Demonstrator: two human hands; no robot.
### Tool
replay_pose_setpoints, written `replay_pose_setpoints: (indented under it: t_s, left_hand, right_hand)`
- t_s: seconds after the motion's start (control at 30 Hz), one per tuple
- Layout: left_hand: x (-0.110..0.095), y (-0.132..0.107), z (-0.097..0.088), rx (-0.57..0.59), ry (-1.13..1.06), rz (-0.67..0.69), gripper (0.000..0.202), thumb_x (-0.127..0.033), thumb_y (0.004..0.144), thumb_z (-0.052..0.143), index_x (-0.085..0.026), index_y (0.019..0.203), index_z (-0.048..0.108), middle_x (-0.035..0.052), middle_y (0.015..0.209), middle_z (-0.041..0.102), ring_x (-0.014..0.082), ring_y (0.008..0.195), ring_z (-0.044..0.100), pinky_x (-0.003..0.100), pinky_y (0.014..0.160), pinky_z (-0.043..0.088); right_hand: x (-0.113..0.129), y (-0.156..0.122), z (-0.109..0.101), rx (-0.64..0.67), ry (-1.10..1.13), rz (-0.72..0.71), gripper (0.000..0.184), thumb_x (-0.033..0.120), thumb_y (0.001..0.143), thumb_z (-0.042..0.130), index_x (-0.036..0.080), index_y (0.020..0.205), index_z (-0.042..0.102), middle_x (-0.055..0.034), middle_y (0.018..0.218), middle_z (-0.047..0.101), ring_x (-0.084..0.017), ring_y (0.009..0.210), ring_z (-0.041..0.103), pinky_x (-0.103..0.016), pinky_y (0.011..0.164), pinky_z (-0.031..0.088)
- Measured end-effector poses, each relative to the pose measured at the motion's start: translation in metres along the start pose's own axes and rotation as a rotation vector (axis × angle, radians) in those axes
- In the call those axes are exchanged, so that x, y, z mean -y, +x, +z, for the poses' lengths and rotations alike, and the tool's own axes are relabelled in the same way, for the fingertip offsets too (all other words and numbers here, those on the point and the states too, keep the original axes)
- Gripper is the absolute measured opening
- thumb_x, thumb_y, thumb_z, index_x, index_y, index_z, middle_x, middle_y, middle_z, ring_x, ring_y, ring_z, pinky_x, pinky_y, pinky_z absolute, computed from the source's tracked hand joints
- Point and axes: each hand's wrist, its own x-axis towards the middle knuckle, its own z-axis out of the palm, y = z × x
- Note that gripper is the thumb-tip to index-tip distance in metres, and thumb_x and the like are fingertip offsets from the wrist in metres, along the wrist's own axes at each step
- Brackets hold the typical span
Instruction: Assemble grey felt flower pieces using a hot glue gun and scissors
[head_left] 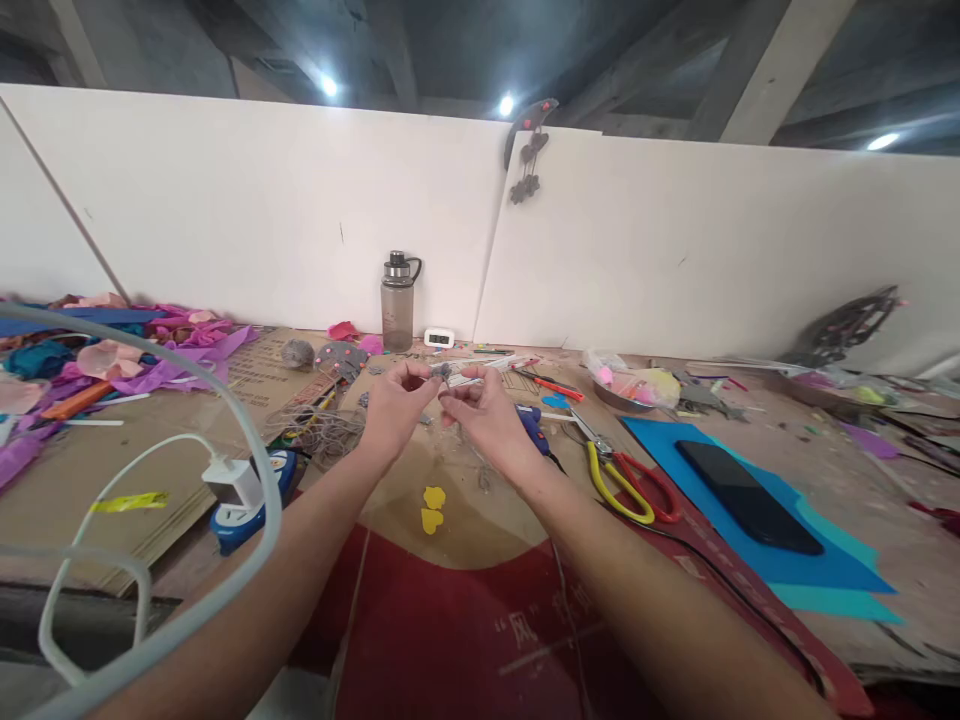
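Note:
Both my hands are raised over the middle of the cardboard-covered table (pixel 480 520). My left hand (pixel 397 405) pinches its fingers together near a small grey fuzzy piece (pixel 442 372) held between the two hands. My right hand (pixel 484 410) is also curled, its fingers pinching a thin pale strip or wire beside that piece. Exactly what each finger grips is too small to tell. Two small yellow cut-outs (pixel 433 508) lie on the table below my hands. A blue glue gun (pixel 534 428) rests just right of my right hand.
Scissors with yellow and red handles (pixel 626 482) and a black phone (pixel 746 495) on blue sheets (pixel 825 565) lie to the right. A grey water bottle (pixel 397 300) stands by the white wall. Crepe paper scraps (pixel 112 355) pile at left, by a white charger (pixel 238 482) and cables.

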Motion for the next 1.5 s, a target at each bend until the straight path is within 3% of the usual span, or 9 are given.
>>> replay_pose_setpoints:
  t_s: [0.1, 0.23, 0.47, 0.83, 1.03, 1.2, 1.5]
  left_hand:
    - [0.000, 0.003, 0.000, 0.033, -0.109, -0.081, 0.021, -0.028, 0.067, 0.075, -0.017, 0.073, 0.058, -0.0052, 0.057, 0.057, 0.0055, 0.046, 0.045, 0.020, 0.048, 0.035]
    - [-0.005, 0.003, 0.004, 0.126, -0.276, -0.229, 0.026, -0.026, 0.061, 0.079, -0.014, 0.075, 0.061, -0.0019, 0.060, 0.063, 0.0084, 0.054, 0.058, 0.022, 0.057, 0.047]
    - [-0.011, -0.005, 0.010, 0.249, -0.379, -0.306, 0.021, -0.021, 0.065, 0.076, -0.010, 0.082, 0.070, 0.0031, 0.073, 0.070, 0.0095, 0.063, 0.065, 0.024, 0.069, 0.054]
    - [-0.006, -0.005, 0.011, 0.210, -0.343, -0.341, 0.018, -0.023, 0.067, 0.076, -0.010, 0.077, 0.069, 0.0034, 0.070, 0.069, 0.0093, 0.060, 0.065, 0.022, 0.065, 0.054]
    - [-0.009, -0.006, 0.010, 0.245, -0.321, -0.313, 0.018, -0.025, 0.067, 0.076, -0.011, 0.076, 0.070, 0.0033, 0.072, 0.069, 0.0092, 0.062, 0.065, 0.022, 0.066, 0.054]
    - [-0.011, -0.007, 0.009, 0.295, -0.300, -0.292, 0.022, -0.026, 0.067, 0.076, -0.012, 0.083, 0.071, 0.0041, 0.073, 0.071, 0.0114, 0.065, 0.067, 0.025, 0.068, 0.055]
    - [-0.010, -0.008, 0.012, 0.257, -0.184, -0.259, 0.021, -0.029, 0.065, 0.075, -0.013, 0.072, 0.064, 0.0018, 0.066, 0.067, 0.0109, 0.057, 0.064, 0.025, 0.061, 0.055]
  right_hand:
    - [0.000, 0.005, 0.002, -0.104, -0.130, -0.127, 0.021, 0.032, 0.076, 0.059, 0.022, 0.093, 0.052, 0.0038, 0.072, 0.053, -0.013, 0.065, 0.051, -0.028, 0.064, 0.044]
    - [-0.001, 0.007, -0.005, -0.198, -0.276, -0.266, 0.009, 0.027, 0.078, 0.057, 0.019, 0.080, 0.061, -0.0005, 0.077, 0.057, -0.014, 0.071, 0.051, -0.029, 0.069, 0.041]
    - [0.001, 0.007, -0.011, -0.210, -0.262, -0.257, 0.011, 0.028, 0.081, 0.056, 0.019, 0.076, 0.059, -0.0008, 0.077, 0.060, -0.015, 0.071, 0.052, -0.029, 0.069, 0.041]
    - [0.008, 0.001, -0.014, -0.189, -0.407, -0.289, 0.025, 0.031, 0.089, 0.046, 0.020, 0.067, 0.050, 0.0015, 0.068, 0.054, -0.014, 0.068, 0.049, -0.027, 0.067, 0.037]
    - [0.008, 0.004, -0.016, -0.190, -0.522, -0.313, 0.032, 0.036, 0.092, 0.043, 0.021, 0.065, 0.049, 0.0010, 0.066, 0.055, -0.014, 0.064, 0.048, -0.028, 0.065, 0.035]
    - [0.007, 0.005, -0.018, -0.208, -0.535, -0.291, 0.034, 0.039, 0.092, 0.043, 0.021, 0.065, 0.052, 0.0003, 0.065, 0.057, -0.015, 0.063, 0.050, -0.028, 0.063, 0.035]
    - [0.010, 0.004, -0.016, -0.192, -0.540, -0.295, 0.039, 0.042, 0.092, 0.042, 0.021, 0.061, 0.050, 0.0000, 0.063, 0.058, -0.015, 0.061, 0.050, -0.027, 0.063, 0.035]
